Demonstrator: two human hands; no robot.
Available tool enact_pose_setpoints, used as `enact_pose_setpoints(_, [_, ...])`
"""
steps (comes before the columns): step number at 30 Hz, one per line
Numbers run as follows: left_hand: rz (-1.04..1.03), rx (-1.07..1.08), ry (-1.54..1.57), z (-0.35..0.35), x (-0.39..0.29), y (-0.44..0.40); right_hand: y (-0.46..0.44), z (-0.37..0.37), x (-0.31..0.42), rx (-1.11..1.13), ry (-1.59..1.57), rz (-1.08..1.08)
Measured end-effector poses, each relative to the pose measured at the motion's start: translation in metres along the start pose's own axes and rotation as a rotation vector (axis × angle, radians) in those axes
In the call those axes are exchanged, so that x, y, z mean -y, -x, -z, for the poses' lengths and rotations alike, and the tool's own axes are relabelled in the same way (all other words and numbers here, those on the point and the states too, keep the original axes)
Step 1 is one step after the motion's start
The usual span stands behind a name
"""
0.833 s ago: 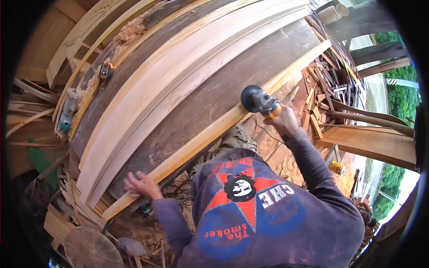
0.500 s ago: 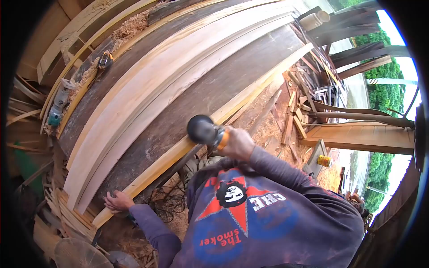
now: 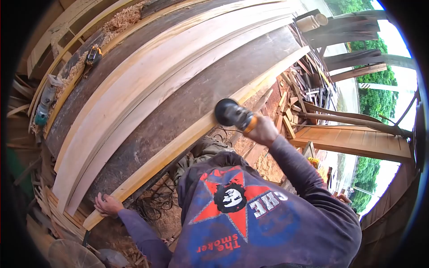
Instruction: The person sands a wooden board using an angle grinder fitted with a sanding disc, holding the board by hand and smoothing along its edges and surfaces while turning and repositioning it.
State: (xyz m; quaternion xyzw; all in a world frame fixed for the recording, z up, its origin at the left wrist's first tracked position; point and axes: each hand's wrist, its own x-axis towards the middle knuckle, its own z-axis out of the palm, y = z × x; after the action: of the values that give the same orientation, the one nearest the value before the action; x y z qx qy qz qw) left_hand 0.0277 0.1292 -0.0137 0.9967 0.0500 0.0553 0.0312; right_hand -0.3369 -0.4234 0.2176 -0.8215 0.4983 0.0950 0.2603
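Nearest, a dark purple-grey cloth shirt (image 3: pixel 277 234), printed with a red star, is seen. The left hand (image 3: pixel 108 205) is laid across the left end of a long, narrow, yellowish wooden strip (image 3: pixel 165 159), its fingers bent over the far edge, so that end is apparently being grasped. The strip is rested along the near edge of a broad, dark, worn counter (image 3: pixel 187 107). An angle grinder (image 3: pixel 241 118) with an orange band and a round black disc is firmly grasped by the right hand (image 3: pixel 263 132); the disc is held over the strip's middle stretch, though whether wood is touched cannot be told. The work is judged to be under way, but no border between treated and untreated wood can be made out, so how much is left cannot be told. Farther across, broad pale wooden boards (image 3: pixel 120 85) are laid on the counter, apart from both hands. Beyond these, a teal-ended power tool (image 3: pixel 42 114), a yellow-and-black tool (image 3: pixel 93 55) and curled tan wood shavings (image 3: pixel 120 23) are seen.
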Motion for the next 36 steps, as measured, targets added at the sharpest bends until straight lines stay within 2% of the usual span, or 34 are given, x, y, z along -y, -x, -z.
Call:
enact_pose_setpoints(1, [0.044, 0.024, -0.011, 0.004, -0.004, 0.001, -0.016, -0.005, -0.044, -0.042, -0.03, 0.013])
enact_pose_setpoints(2, [0.085, 0.047, -0.023, 0.007, -0.009, 0.001, -0.023, 0.015, -0.047, -0.059, -0.041, -0.039])
enact_pose_setpoints(3, [0.079, 0.044, -0.026, 0.007, -0.009, 0.0, -0.042, 0.008, -0.092, -0.087, -0.202, -0.04])
enact_pose_setpoints(6, [0.042, -0.015, -0.036, 0.006, -0.006, -0.002, -0.073, 0.053, -0.121, -0.168, -0.216, -0.233])
enact_pose_setpoints(7, [0.08, 0.044, -0.036, 0.012, -0.013, -0.001, -0.093, 0.058, -0.154, -0.179, -0.218, -0.313])
enact_pose_setpoints(8, [0.12, 0.103, -0.037, 0.016, -0.017, -0.002, -0.105, 0.071, -0.17, -0.235, -0.354, -0.35])
enact_pose_setpoints(9, [0.086, 0.091, -0.042, 0.015, -0.013, -0.003, -0.109, 0.092, -0.146, -0.344, -0.513, -0.355])
enact_pose_setpoints(10, [0.08, 0.088, -0.05, 0.006, -0.001, -0.007, -0.129, 0.106, -0.186, -0.294, -0.352, -0.534])
enact_pose_setpoints(12, [0.0, 0.123, 0.077, -0.006, 0.02, -0.019, -0.166, 0.107, -0.277, -0.252, -0.054, -0.442])
enact_pose_setpoints(14, [0.046, 0.096, 0.018, 0.013, -0.01, -0.009, -0.162, 0.113, -0.246, -0.265, -0.301, -0.511])
enact_pose_setpoints(16, [0.101, 0.06, -0.034, 0.026, -0.028, -0.004, -0.158, 0.098, -0.239, -0.145, 0.219, -0.174])
enact_pose_setpoints(17, [0.097, 0.061, -0.035, 0.025, -0.028, -0.004, -0.146, 0.091, -0.217, -0.105, 0.286, -0.06])
enact_pose_setpoints(18, [0.096, 0.061, -0.035, 0.025, -0.027, -0.004, -0.136, 0.081, -0.188, -0.133, 0.083, -0.158])
enact_pose_setpoints(20, [0.091, 0.05, -0.02, 0.025, -0.025, -0.005, -0.119, 0.052, -0.193, -0.032, 0.565, 0.272])
enact_pose_setpoints(22, [0.068, 0.052, 0.011, 0.022, -0.023, -0.003, -0.086, 0.049, -0.094, -0.129, -0.365, -0.491])
enact_pose_setpoints(24, [0.064, 0.024, 0.019, 0.021, -0.026, 0.002, -0.058, 0.039, -0.044, -0.071, -0.454, -0.477])
enact_pose_setpoints(26, [0.065, -0.002, 0.02, 0.014, -0.019, 0.002, -0.039, 0.004, -0.041, -0.117, -0.468, -0.314])
enact_pose_setpoints(28, [-0.056, 0.005, 0.101, 0.0, -0.002, -0.003, -0.021, -0.023, -0.022, -0.082, -0.363, -0.315])
enact_pose_setpoints(29, [-0.02, -0.005, 0.026, 0.013, -0.017, 0.003, -0.011, -0.036, -0.01, -0.073, -0.363, -0.316])
enact_pose_setpoints(30, [-0.083, -0.02, 0.116, 0.005, -0.007, 0.002, 0.0, -0.05, 0.003, -0.057, -0.358, -0.273])
enact_pose_setpoints(31, [-0.063, -0.015, 0.09, 0.011, -0.016, 0.006, 0.012, -0.065, 0.018, -0.041, -0.353, -0.23])
enact_pose_setpoints(36, [-0.131, 0.138, 0.213, 0.035, -0.024, 0.01, 0.076, -0.117, 0.126, -0.06, -0.319, -0.178])
